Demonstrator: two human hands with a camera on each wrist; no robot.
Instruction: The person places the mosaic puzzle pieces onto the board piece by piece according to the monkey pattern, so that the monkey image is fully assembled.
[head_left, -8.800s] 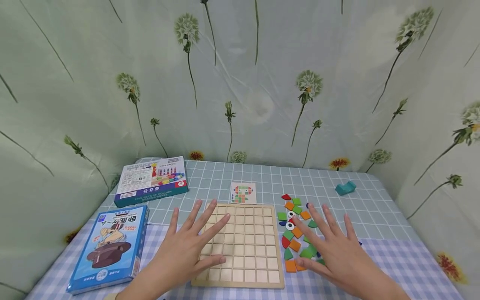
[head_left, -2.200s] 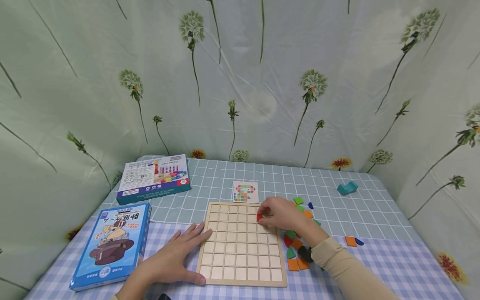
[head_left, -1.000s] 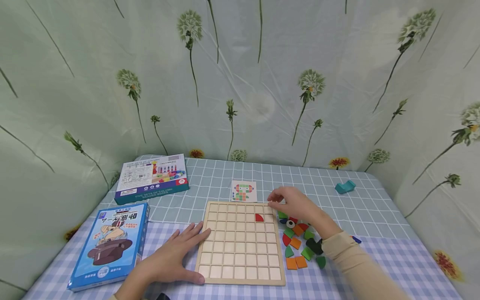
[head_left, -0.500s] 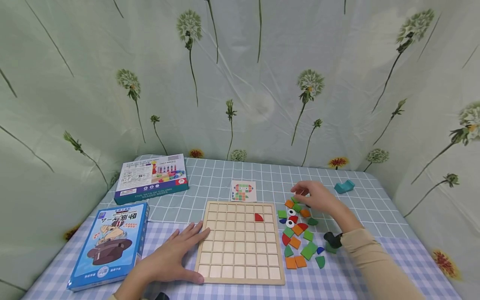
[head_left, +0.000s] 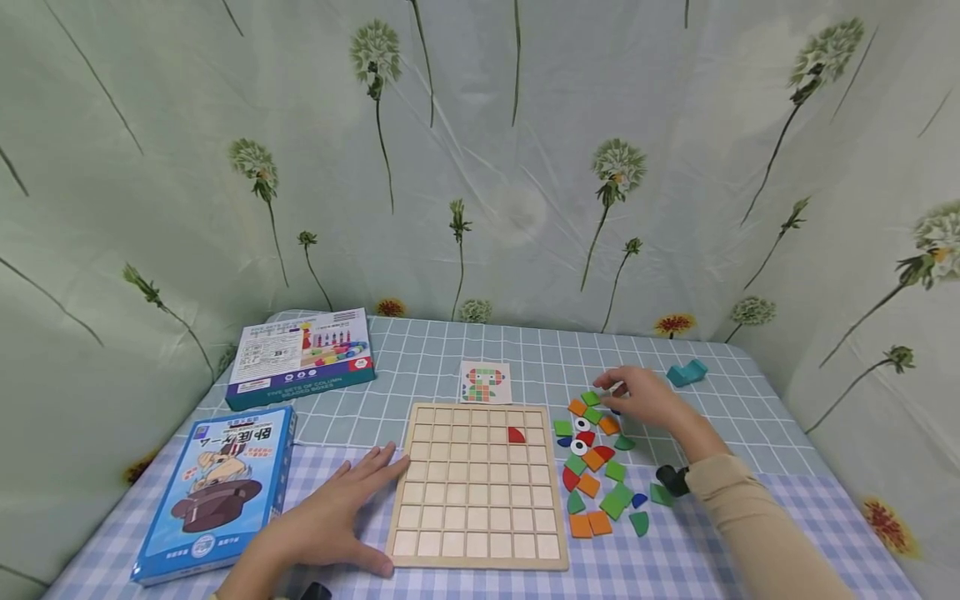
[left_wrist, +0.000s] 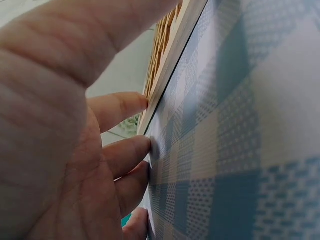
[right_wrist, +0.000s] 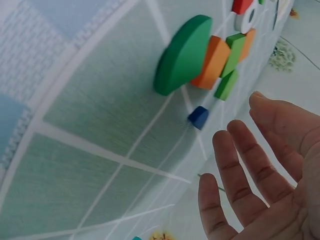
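At two o'clock from the gridded wooden board | right hand held empty, fingers parted, by green square tile | left hand spread, nine o'clock | tile best pinched edgewise

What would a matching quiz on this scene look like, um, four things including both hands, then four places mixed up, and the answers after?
Things:
1. Picture card
2. Blue box
3. Left hand
4. Right hand

Places:
A. At the wooden board's left edge
B. Just beyond the board's far edge
C. Near the far end of the loose pieces
D. To the left of the left hand

Pairs: 1-B, 2-D, 3-A, 4-C
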